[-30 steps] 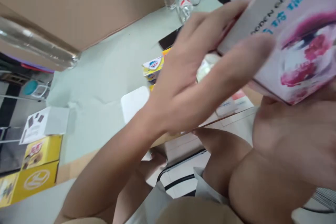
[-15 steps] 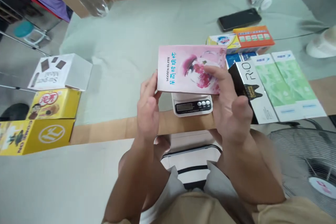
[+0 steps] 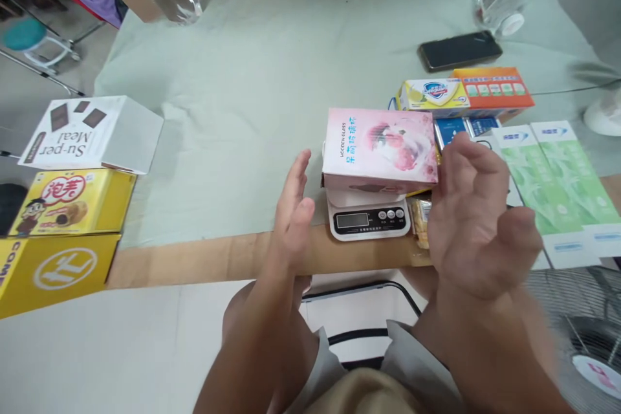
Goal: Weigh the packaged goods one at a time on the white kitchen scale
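A pink glass-cup box (image 3: pixel 381 149) lies flat on top of a white digital kitchen scale (image 3: pixel 371 221), covering most of its platform. The scale's small display looks blank. To the left of the box, my left hand (image 3: pixel 294 213) is held upright with its fingers stretched out, apart from the box. On the other side my right hand (image 3: pixel 478 226) has its palm turned inward and its fingers loosely extended, holding nothing. It hides part of the boxes behind it. A small clear-wrapped snack (image 3: pixel 421 223) sits beside the scale.
At the right are green-and-white boxes (image 3: pixel 557 181), a yellow soap box (image 3: pixel 431 94), an orange box (image 3: pixel 499 90), a phone (image 3: pixel 460 50) and a plastic bottle (image 3: pixel 502 3). At the left stand a white box (image 3: pixel 92 132) and yellow boxes (image 3: pixel 77 200). A fan (image 3: pixel 582 330) stands lower right.
The pink box has come down from between my hands onto the scale. Both hands have let go and moved apart from it. The camera view has shifted slightly.
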The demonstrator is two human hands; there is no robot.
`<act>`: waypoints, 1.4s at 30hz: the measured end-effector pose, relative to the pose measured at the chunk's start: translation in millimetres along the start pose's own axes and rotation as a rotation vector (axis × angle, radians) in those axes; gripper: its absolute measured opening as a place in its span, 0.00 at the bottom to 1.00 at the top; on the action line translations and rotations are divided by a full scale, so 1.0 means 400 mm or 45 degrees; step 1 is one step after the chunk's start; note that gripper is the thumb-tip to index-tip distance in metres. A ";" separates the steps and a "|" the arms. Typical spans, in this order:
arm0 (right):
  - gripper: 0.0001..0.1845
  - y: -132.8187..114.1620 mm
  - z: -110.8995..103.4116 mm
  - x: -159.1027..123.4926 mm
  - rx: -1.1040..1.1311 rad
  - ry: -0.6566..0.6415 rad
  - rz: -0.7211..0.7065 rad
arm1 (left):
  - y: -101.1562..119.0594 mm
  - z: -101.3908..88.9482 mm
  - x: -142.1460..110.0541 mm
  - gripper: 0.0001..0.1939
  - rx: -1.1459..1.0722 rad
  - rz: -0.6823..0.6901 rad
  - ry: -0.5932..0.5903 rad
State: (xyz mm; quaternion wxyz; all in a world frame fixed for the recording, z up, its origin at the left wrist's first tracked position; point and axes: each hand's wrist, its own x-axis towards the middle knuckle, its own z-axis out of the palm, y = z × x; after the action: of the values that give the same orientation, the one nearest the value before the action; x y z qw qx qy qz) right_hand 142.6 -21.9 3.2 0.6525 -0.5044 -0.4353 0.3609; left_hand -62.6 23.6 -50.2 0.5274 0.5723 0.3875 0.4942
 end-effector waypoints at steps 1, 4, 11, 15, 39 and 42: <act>0.28 -0.003 0.001 0.000 0.079 0.027 0.015 | -0.004 -0.001 0.001 0.35 0.020 0.018 -0.001; 0.29 -0.009 0.008 0.000 0.145 0.033 0.082 | -0.013 0.002 0.008 0.36 0.040 0.019 -0.018; 0.30 0.008 0.021 -0.002 -0.028 0.083 0.182 | -0.025 0.011 0.016 0.37 0.001 -0.043 -0.026; 0.27 0.022 0.022 -0.012 -0.026 0.028 0.147 | -0.022 0.018 0.023 0.39 -0.055 0.039 -0.144; 0.21 0.156 0.656 0.242 -0.045 -0.656 0.257 | 0.096 -0.240 -0.030 0.33 -0.212 -0.054 0.920; 0.21 0.199 0.765 0.274 -0.051 -0.821 0.345 | 0.073 -0.285 -0.013 0.32 -0.237 -0.134 0.951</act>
State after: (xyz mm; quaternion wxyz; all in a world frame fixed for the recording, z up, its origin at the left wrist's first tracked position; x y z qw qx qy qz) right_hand -105.6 201.6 -17.6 0.4176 -0.4303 -0.5552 0.5763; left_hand -177.0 39.3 -27.2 0.4245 0.2818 0.5352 0.6737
